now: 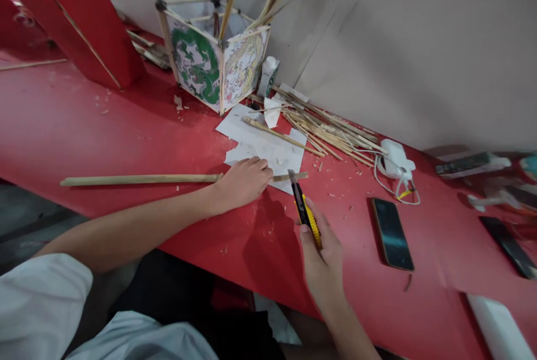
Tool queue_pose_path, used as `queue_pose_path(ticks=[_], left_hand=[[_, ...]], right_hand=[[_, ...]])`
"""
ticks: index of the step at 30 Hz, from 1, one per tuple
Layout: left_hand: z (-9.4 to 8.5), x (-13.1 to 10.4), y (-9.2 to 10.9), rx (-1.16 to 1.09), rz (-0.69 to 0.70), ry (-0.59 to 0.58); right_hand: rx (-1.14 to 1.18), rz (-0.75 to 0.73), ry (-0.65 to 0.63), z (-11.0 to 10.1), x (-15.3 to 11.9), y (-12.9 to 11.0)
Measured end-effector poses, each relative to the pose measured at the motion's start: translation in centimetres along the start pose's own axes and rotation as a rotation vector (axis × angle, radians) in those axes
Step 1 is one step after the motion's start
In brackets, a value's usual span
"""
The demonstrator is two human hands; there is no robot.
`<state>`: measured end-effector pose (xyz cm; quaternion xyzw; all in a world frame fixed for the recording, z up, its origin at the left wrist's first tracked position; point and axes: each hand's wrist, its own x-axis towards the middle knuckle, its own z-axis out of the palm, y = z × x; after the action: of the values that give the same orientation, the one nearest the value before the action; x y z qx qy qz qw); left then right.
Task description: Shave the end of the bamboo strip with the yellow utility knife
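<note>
A long bamboo strip lies across the red table, its right end over a sheet of white paper. My left hand is closed around the strip near that end and hides part of it. In my right hand is a yellow and black utility knife, gripped by the handle and pointing away from me. The knife's blade is at the strip's right end, to the right of my left hand; whether it touches the strip is hard to tell.
Behind the paper stand a paper-sided lantern frame and a small carton. A pile of thin sticks, a white charger and a phone lie to the right. At the back left is a red lantern.
</note>
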<state>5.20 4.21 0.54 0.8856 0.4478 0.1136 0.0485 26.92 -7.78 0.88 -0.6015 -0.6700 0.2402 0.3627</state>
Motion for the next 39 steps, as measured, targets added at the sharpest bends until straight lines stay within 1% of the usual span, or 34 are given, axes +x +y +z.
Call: queue_pose_path(ticks=[4,7,12,16,20,24,27,30,34,36,39], left_hand=[[0.2,0.1,-0.1,-0.092,-0.041,-0.011],[0.4,0.2,-0.1,-0.141,-0.044,-0.008],[0.8,0.5,-0.1,-0.215,-0.036,-0.013],[1.1,0.6,-0.2,-0.213,-0.029,0.002],[1.3,0.6,-0.2,-0.179,-0.019,0.002],[1.0,0.8,0.0,-0.098,0.002,-0.034],[0.7,0.9,0.2,-0.083,0.004,-0.054],[0.7,0.9,0.3,-0.078,0.000,-0.055],[0.8,0.7,0.3,-0.091,-0.002,-0.015],[0.9,0.7,0.3,-0.102,-0.002,-0.010],[0.9,0.6,0.1,-0.116,0.002,-0.017]], right_hand=[[-0.179,-0.202,-0.033,0.9,0.5,0.5],[-0.268,-0.276,-0.036,1.5,0.7,1.3],[-0.304,-0.264,-0.002,1.7,1.1,1.6],[-0.288,-0.254,0.019,1.5,1.2,1.5],[-0.302,-0.241,0.045,1.8,0.7,1.5],[-0.354,-0.251,0.014,2.2,0.3,1.2],[-0.466,-0.275,-0.011,2.2,0.3,0.6],[-0.613,-0.202,-0.102,1.6,0.8,-0.2],[-0.775,-0.063,-0.313,0.8,2.3,-1.7],[-0.822,-0.028,-0.402,0.6,3.2,-2.4],[-0.877,-0.001,-0.472,0.5,4.3,-3.4]])
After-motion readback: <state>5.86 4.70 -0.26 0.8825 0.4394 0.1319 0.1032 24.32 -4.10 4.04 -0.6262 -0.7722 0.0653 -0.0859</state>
